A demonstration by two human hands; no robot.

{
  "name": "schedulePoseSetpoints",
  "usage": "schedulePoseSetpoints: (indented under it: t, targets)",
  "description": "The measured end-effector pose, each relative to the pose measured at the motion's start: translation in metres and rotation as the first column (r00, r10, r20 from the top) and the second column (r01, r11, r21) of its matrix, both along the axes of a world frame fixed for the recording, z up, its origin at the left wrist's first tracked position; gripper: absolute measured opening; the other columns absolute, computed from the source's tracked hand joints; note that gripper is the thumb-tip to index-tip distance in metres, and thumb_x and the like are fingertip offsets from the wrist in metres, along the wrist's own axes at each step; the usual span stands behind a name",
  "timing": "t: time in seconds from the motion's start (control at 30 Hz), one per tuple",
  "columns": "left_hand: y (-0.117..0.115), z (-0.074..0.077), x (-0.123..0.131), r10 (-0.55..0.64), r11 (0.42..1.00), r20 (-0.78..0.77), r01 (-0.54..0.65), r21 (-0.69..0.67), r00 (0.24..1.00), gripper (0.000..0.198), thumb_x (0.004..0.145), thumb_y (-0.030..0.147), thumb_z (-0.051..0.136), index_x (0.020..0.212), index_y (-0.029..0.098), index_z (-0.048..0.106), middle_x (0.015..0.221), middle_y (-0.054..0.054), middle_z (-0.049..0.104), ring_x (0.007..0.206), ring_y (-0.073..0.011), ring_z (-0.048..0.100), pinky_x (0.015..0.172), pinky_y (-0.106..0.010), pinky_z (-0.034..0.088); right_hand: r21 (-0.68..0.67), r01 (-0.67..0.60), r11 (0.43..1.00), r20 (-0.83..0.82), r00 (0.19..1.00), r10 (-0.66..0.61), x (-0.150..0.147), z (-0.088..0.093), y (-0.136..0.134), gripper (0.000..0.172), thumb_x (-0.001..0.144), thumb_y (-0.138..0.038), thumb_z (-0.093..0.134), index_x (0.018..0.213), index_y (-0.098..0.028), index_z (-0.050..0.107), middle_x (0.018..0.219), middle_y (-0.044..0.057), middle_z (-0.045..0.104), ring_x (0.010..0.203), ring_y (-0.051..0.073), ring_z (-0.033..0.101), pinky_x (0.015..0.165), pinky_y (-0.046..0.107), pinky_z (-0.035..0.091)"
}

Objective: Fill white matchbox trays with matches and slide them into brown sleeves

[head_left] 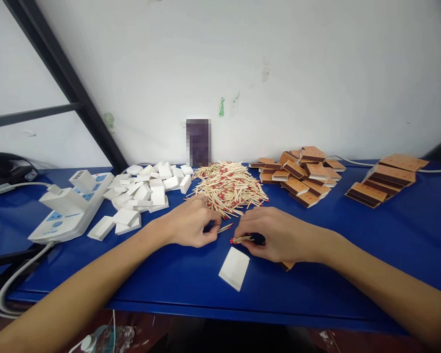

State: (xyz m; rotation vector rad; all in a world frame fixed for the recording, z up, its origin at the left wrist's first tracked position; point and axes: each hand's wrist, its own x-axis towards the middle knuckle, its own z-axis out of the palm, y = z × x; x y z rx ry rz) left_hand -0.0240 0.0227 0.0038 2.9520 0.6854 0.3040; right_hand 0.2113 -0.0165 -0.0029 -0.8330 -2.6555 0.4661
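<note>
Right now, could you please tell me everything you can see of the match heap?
The match heap is a loose, low mound of pale, wooden-looking sticks with red heads, lying crisscross at many angles. It rests on the blue table, near the wall, between white trays and brown boxes. Its edges are ragged. The left hand is at its near side; whether they touch is unclear.
</note>
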Motion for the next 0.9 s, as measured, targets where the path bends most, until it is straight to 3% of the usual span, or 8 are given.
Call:
schedulePoseSetpoints:
  t: [0.13,0.23,0.43,0.67,0.77,0.9]
  targets:
    - [-0.001,0.002,-0.003,-0.020,0.988,-0.005,0.019,-0.154,1.000,0.009,0.072,0.015,0.056,0.073,0.018,0.065,0.052,0.004,0.055,0.047,-0.0100,0.047,0.056,-0.025,0.038,-0.042,-0.001,0.999,-0.005,1.000,0.001,-0.001,0.001,-0.002,0.022,0.079,-0.007,0.060,0.091,-0.021,0.072,0.086,0.001,0.071,0.075,0.014,0.063,0.068,0.025,0.047]
    - [-0.002,0.003,-0.004,-0.018,0.983,-0.009,0.016,-0.182,1.000,0.008,0.072,0.016,0.058,0.077,0.018,0.064,0.053,0.004,0.055,0.048,-0.0102,0.050,0.049,-0.023,0.033,-0.029,0.019,0.999,0.004,1.000,-0.018,0.000,-0.002,-0.001,0.021,0.079,-0.006,0.059,0.090,-0.020,0.070,0.089,0.003,0.068,0.078,0.014,0.062,0.069,0.025,0.047]
    - [0.003,0.003,-0.004,-0.040,0.996,-0.024,0.038,-0.080,0.999,0.009,0.084,0.021,0.058,0.077,0.019,0.061,0.063,0.003,0.058,0.055,-0.0106,0.050,0.054,-0.025,0.035,0.088,0.026,0.996,0.029,0.999,-0.028,-0.002,-0.012,0.003,0.024,0.081,-0.006,0.054,0.097,-0.019,0.066,0.086,0.004,0.064,0.077,0.017,0.057,0.069,0.029,0.044]
    - [0.003,-0.010,0.002,-0.012,0.998,-0.012,0.013,0.053,1.000,0.021,0.094,0.028,0.053,0.077,0.018,0.060,0.072,0.001,0.061,0.064,-0.0120,0.055,0.059,-0.026,0.034,0.068,0.008,0.998,0.116,0.993,-0.016,0.011,-0.005,0.013,0.019,0.077,-0.005,0.057,0.087,-0.020,0.065,0.080,0.001,0.063,0.072,0.015,0.056,0.067,0.027,0.041]
    - [0.000,-0.011,0.004,-0.009,0.999,0.008,0.009,0.052,1.000,0.026,0.096,0.032,0.051,0.076,0.017,0.061,0.071,0.001,0.061,0.063,-0.0117,0.055,0.061,-0.025,0.036,0.041,0.042,0.998,0.132,0.990,-0.047,0.018,0.000,0.016,0.019,0.074,-0.006,0.060,0.085,-0.021,0.065,0.082,0.000,0.065,0.074,0.015,0.059,0.067,0.027,0.041]
    - [0.000,-0.010,0.003,-0.051,0.999,0.043,0.052,-0.018,0.998,0.016,0.091,0.024,0.052,0.082,0.018,0.064,0.072,0.001,0.062,0.064,-0.0117,0.055,0.063,-0.025,0.040,0.034,0.057,0.998,0.116,0.991,-0.060,0.018,0.002,0.014,0.018,0.075,-0.007,0.061,0.086,-0.021,0.065,0.083,0.000,0.067,0.074,0.015,0.059,0.067,0.026,0.041]
